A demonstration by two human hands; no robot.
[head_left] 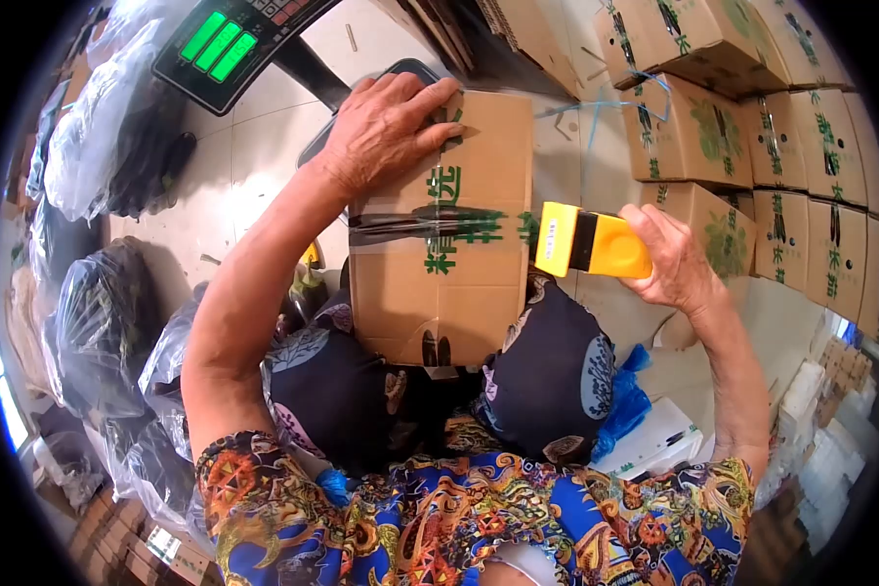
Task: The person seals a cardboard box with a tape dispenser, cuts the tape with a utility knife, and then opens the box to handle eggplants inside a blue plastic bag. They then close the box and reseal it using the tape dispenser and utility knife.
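Note:
A cardboard box [400, 303] with green lettering stands between my knees, a shiny strip of clear tape [381, 226] running across its printed middle. My left hand [391, 127] lies on the box's far left corner, thumb and fingers apart and pressing on it. In my right hand [674, 259] is a yellow tape dispenser [610, 246] with a black band. Its front end is close to the right edge of the box, level with the tape strip. The fingers under the dispenser are mostly hidden.
A scale with a lit green display [217, 47] stands at the upper left, its platform partly behind the box. Stacked printed cartons [698, 127] fill the right. Clear plastic bags [107, 322] with dark contents line the left. A blue plastic bag [623, 400] lies by my right knee.

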